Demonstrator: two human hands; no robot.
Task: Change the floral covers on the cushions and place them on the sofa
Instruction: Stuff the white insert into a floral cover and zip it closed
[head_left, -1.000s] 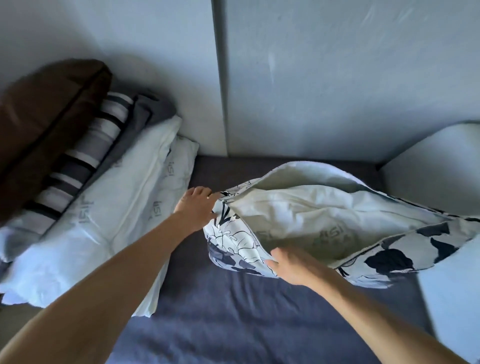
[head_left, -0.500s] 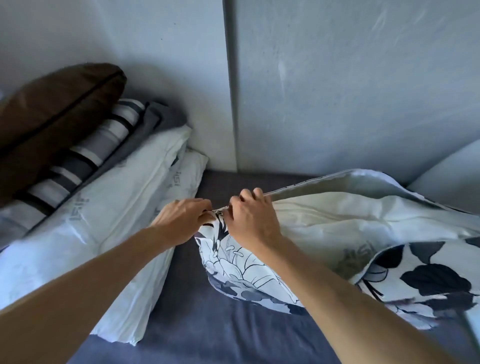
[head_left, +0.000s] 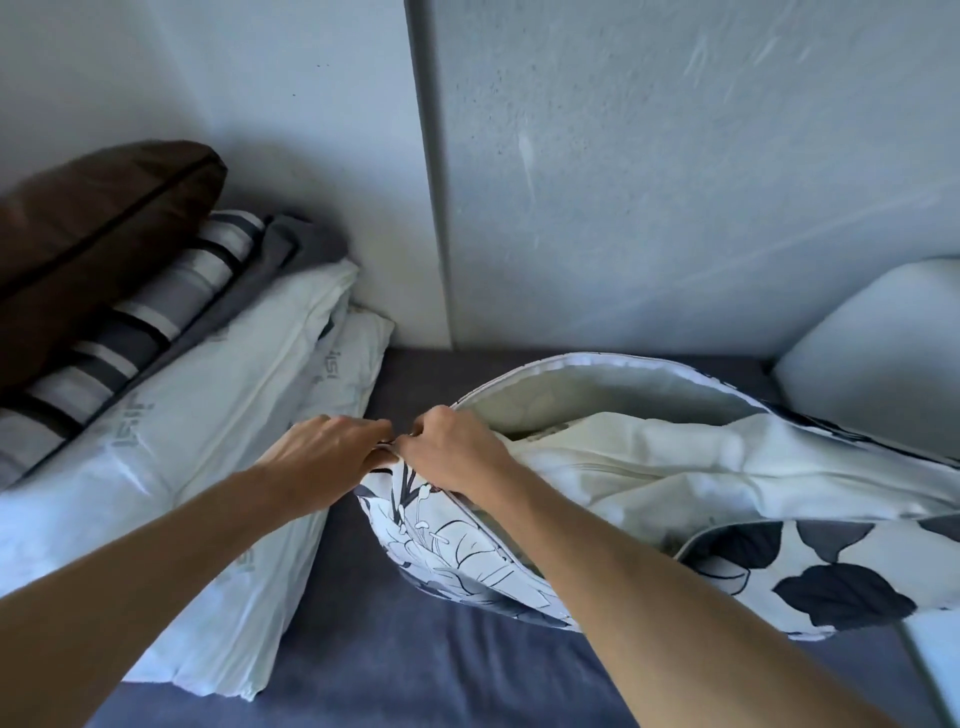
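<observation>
Both hands — left hand (head_left: 332, 449), right hand (head_left: 457, 452) — pinch the open corner of the smooth floral cover (head_left: 467, 551), a crumpled white cushion (head_left: 675, 467) inside, lying on the dark sofa (head_left: 426, 665).

Matt printed cloth floral cover (head_left: 467, 551), plain white cloth cushion (head_left: 701, 467), dark matt sofa (head_left: 415, 665) fabric.

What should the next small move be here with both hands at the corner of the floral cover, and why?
Probably draw the right hand along the opening toward the far end while the left hand holds the corner. Both hands pinch the near corner of the floral cover, its mouth gapes wide, and the white cushion insert shows inside, so closing looks like the step left.
</observation>
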